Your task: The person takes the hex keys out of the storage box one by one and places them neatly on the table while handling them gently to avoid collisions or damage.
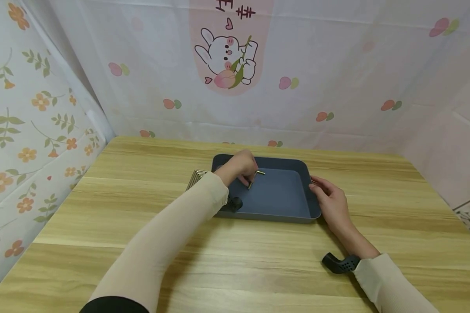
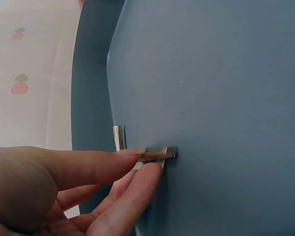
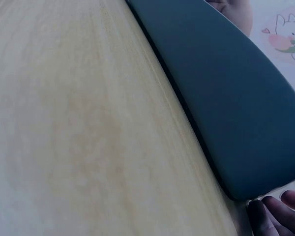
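Observation:
A shallow blue-grey baking tray point(image 1: 274, 198) sits on the wooden table. My left hand point(image 1: 243, 165) reaches into its left half. Between thumb and fingertips it pinches a small gold metal piece point(image 2: 170, 152), close over the tray floor. Another gold bar point(image 2: 118, 137) shows just behind those fingers, near the tray wall; whether the two are joined I cannot tell. At the tray's right end my right hand point(image 1: 333, 202) grips the side wall, its thumb at the rim. In the right wrist view the fingers point(image 3: 280, 214) are by the tray's corner.
A gold wire rack point(image 1: 197, 176) pokes out at the tray's left side, partly hidden by the left sleeve. A black perforated band point(image 1: 340, 263) is on the right wrist. Behind the table point(image 1: 258, 261) hangs a printed white curtain point(image 1: 317, 56).

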Action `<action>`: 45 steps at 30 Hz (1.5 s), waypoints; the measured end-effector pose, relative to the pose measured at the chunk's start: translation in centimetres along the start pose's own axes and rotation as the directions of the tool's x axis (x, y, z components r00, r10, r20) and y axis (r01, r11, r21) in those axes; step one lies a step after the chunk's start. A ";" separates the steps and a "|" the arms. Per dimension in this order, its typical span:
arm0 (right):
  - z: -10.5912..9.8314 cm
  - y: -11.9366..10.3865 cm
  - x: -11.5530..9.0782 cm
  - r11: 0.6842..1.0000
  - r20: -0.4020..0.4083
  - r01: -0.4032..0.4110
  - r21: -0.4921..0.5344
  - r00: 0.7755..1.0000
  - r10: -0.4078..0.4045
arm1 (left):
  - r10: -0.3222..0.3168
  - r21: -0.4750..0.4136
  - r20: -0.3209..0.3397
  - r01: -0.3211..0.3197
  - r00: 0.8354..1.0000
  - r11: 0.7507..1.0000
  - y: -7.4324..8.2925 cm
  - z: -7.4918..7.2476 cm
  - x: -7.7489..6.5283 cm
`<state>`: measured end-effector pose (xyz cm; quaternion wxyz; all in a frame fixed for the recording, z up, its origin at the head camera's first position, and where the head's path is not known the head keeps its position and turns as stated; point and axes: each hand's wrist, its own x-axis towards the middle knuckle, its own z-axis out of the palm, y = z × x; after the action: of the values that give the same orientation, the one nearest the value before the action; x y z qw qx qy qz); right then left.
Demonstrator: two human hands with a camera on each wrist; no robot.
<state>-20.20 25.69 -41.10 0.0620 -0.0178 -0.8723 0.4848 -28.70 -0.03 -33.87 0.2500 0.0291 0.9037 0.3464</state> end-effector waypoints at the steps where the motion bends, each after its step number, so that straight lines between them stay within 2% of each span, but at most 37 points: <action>1: 0.0 0.0 0.0 1.000 0.001 0.000 -0.001 1.000 0.000 | 0.002 -0.008 0.001 -0.002 1.000 1.000 0.0 0.0 0.1; 4: 0.0 0.1 0.1 1.000 0.003 0.000 -0.008 1.000 0.000 | -0.001 -0.026 0.009 0.001 1.000 1.000 0.0 0.1 0.2; 7: -0.1 0.1 0.1 1.000 0.003 0.001 -0.015 1.000 -0.001 | -0.014 -0.008 0.018 0.014 1.000 1.000 0.2 0.2 0.1; 11: -0.1 0.1 0.0 1.000 0.003 0.003 -0.008 1.000 -0.003 | -0.022 0.092 0.057 0.016 0.998 0.996 0.6 0.2 -0.1; 17: -0.1 0.0 -0.1 1.000 0.007 0.011 0.003 1.000 -0.011 | -0.018 0.268 0.101 -0.010 0.995 0.963 1.3 0.2 -0.3; 25: 0.0 0.2 0.1 1.000 0.001 0.009 -0.014 1.000 -0.009 | 0.001 0.321 0.089 -0.030 0.996 0.947 1.4 0.4 -0.2; 31: 0.1 0.1 0.0 1.000 -0.003 0.005 -0.002 1.000 -0.005 | 0.022 0.292 0.086 -0.046 0.996 0.955 1.2 0.3 -0.2; 39: 0.2 0.3 0.1 1.000 -0.010 0.014 -0.001 1.000 -0.014 | 0.064 0.162 0.057 -0.073 0.996 0.984 0.3 0.2 -0.1; 45: 0.2 0.4 0.2 1.000 -0.011 0.018 0.007 1.000 -0.018 | 0.122 0.068 0.073 -0.127 0.990 0.990 -0.4 -0.3 -0.9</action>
<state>-20.41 25.74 -41.53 0.0712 -0.0123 -0.8703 0.4873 -28.00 -0.70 -33.52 0.2574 0.1061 0.9030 0.3272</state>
